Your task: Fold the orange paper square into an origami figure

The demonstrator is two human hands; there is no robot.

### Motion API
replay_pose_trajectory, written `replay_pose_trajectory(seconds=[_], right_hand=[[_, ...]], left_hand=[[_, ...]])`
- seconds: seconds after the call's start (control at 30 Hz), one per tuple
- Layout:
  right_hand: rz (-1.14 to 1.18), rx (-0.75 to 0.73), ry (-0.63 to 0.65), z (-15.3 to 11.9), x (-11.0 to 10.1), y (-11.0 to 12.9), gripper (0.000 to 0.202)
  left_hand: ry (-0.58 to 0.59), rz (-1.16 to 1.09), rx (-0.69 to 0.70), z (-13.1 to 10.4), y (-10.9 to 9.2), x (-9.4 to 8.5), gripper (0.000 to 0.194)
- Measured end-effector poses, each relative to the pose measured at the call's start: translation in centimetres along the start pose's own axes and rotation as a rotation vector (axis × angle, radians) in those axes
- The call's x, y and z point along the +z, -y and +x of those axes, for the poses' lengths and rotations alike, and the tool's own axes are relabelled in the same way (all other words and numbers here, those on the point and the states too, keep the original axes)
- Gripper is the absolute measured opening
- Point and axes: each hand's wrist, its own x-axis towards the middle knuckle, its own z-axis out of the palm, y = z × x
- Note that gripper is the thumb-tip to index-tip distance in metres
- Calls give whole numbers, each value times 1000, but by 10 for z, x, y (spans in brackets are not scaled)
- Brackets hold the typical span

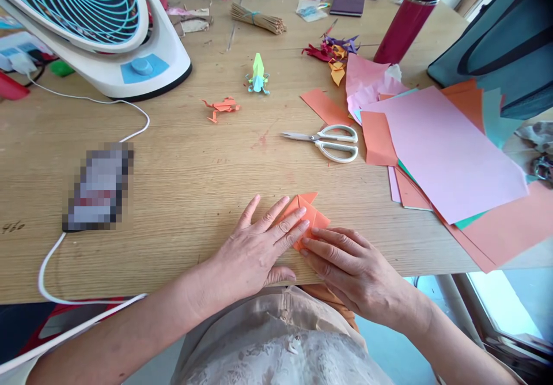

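A small piece of folded orange paper [317, 219] lies on the wooden table near its front edge, with pointed flaps at the top and right. My left hand [263, 244] rests flat on its left part, fingers spread and pressing it to the table. The fingers of my right hand [345, 258] are drawn together at the paper's lower right edge, closed on it; the thumb is hidden. Beyond the hands lie scissors [330, 141] with white handles. An orange folded paper frog [222, 106] and a green-and-blue paper figure [258, 75] stand farther back.
Pink, orange and green paper sheets [449, 148] are stacked at the right, beside a dark red bottle [412, 16] and a blue-grey bag [488, 45]. A white fan [147, 56] and a phone [99, 186] with a white cable are at the left. Behind lies a stick bundle [258, 18].
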Motion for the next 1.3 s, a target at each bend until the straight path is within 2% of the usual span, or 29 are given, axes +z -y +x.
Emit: replay_pose_trajectory(seconds=[0.13, 0.23, 0.3, 0.37, 0.43, 0.63, 0.8, 0.93, 1.1, 1.3], right_hand=[[-14, -6, -22, 1, 0, 1, 30], [-17, -5, -35, 1, 2, 2, 30], [-19, -6, -47, 1, 3, 2, 31], [-20, -12, -56, 1, 4, 2, 32], [-15, -17, -54, 0, 5, 3, 32], [-11, -13, -46, -1, 7, 3, 31], [-12, -11, -45, -1, 6, 3, 31], [-14, 1, -38, -1, 5, 4, 30], [-11, -3, -27, 0, 5, 3, 29], [-46, 20, -3, -1, 4, 2, 27]], left_hand=[[-72, -50, -13, 4, 1, -3, 49], [-183, -128, -223, 14, -1, -7, 43], [-213, -191, -386, 22, -2, -9, 32], [-202, -260, -459, 29, -3, -10, 17], [-179, -326, -477, 35, -2, -11, 7], [-100, -437, -558, 46, 7, -19, 14], [-15, -435, -575, 63, 12, -25, 25], [-73, -280, -541, 73, 14, -16, 22], [-139, -76, -448, 70, 15, 2, 12], [-178, 11, -280, 68, 20, 6, 8]])
